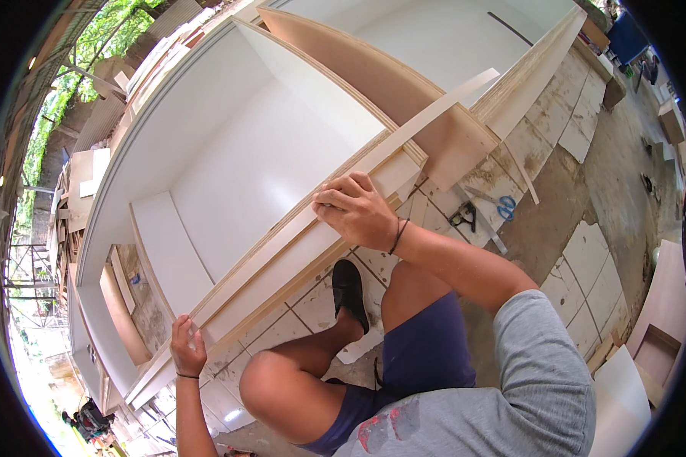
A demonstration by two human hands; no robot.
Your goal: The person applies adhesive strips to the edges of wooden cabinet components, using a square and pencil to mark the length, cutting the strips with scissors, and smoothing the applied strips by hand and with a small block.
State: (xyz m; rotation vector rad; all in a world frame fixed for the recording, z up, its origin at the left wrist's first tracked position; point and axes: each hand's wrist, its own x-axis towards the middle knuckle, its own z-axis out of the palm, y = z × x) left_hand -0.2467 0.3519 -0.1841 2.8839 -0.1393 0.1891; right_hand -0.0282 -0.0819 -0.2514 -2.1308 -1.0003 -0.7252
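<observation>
- Nearest to us are our grey sleeve [545, 358] and bent knee [270, 381], with a black slipper [348, 289] on the cracked tile floor [587, 266].
- We press a long thin strip [404, 137] along the front edge of a big white cabinet [236, 152] lying on its side; the strip runs slantwise from low left to upper right.
- Our right hand [356, 209] curls over the strip, fingers pressing it against the edge near its middle.
- Our left hand [187, 346] pinches the strip's lower end, fingers closed on it.
- We judge the strip light, bendy and easy to snap, best held at two spread points as now.
- Its face looks smooth and white; the cabinet's edges show raw layered plywood.
- Scissors [503, 204] with blue handles lie on the floor beyond, well apart from our hands.
</observation>
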